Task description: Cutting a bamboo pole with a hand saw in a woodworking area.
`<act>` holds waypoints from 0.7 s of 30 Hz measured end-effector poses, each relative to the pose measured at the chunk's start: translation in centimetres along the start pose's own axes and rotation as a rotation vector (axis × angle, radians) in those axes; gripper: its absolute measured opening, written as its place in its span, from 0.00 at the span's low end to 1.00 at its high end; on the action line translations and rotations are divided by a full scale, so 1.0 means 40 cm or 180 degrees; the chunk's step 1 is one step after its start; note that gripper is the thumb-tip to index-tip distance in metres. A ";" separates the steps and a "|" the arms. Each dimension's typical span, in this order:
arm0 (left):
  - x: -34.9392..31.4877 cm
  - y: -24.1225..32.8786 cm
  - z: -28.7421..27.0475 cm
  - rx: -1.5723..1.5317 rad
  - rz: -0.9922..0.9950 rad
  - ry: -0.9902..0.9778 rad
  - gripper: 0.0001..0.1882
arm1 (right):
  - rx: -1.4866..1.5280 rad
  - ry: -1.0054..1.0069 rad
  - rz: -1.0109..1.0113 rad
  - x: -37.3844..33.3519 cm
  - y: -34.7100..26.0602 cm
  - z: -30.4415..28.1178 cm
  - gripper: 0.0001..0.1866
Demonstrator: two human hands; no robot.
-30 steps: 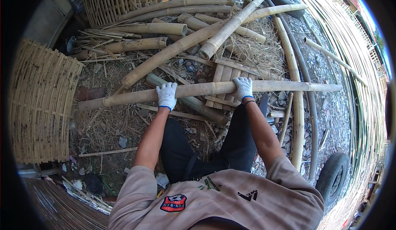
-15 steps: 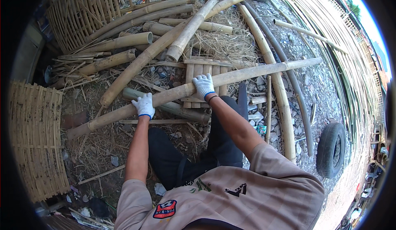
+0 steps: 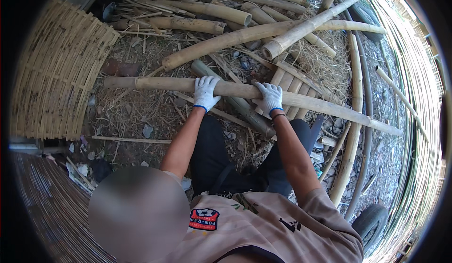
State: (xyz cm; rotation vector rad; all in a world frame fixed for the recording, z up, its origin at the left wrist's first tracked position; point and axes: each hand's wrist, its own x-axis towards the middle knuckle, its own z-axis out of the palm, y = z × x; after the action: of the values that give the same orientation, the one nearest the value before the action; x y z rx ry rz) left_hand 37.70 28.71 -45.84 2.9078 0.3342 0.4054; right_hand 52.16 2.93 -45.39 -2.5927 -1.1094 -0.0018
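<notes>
A long dry bamboo pole (image 3: 325,106) lies crosswise in front of me, over a small slatted bamboo stand (image 3: 293,86) and a greener bamboo piece (image 3: 230,98). My left hand (image 3: 205,92), in a white glove with a blue cuff, is wrapped over the pole left of the stand. Likewise gloved, my right hand (image 3: 270,97) grips it beside the stand. The undersides of both hands are hidden. Next to my right knee a dark saw blade (image 3: 315,130) stands upright.
Thick bamboo poles (image 3: 235,39) cross on the far side. A woven bamboo panel (image 3: 61,69) lies at left, and a tyre (image 3: 371,225) at lower right. Long poles run along the right, where many thin bamboo strips (image 3: 400,74) are laid out. Straw and rubble cover the ground.
The view has turned to the left, so the scene appears rotated and shifted right. Both hands stay on the pole, my left hand seemingly nearer my right.
</notes>
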 end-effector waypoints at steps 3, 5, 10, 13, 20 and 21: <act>-0.140 -0.067 0.010 -0.0047 -0.1215 0.0980 0.41 | -0.0153 -0.0175 0.0114 0.002 0.029 0.002 0.38; -0.317 -0.180 0.039 0.0068 -0.2789 0.0653 0.36 | -0.0096 -0.0346 0.0051 0.026 -0.015 0.000 0.38; -0.695 -0.229 0.053 0.0029 -0.2766 -0.0974 0.19 | -0.0063 -0.0384 0.0047 0.023 -0.010 -0.002 0.37; -0.744 -0.195 0.044 0.0610 -0.1857 -0.1065 0.13 | -0.0226 -0.0366 0.0113 0.019 0.003 -0.001 0.37; -0.762 -0.176 -0.037 0.0798 -0.1495 -0.0861 0.07 | -0.0352 -0.0396 0.0035 0.018 0.022 0.008 0.39; -0.757 -0.180 -0.069 0.0801 -0.1504 -0.0836 0.07 | -0.0395 -0.0418 0.0035 0.019 0.024 0.008 0.40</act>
State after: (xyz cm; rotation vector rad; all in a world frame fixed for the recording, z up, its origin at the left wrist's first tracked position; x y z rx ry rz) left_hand 7.12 28.58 -52.25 2.9258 1.0605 -0.0991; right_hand 53.30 2.94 -45.88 -2.7430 -1.1748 0.1068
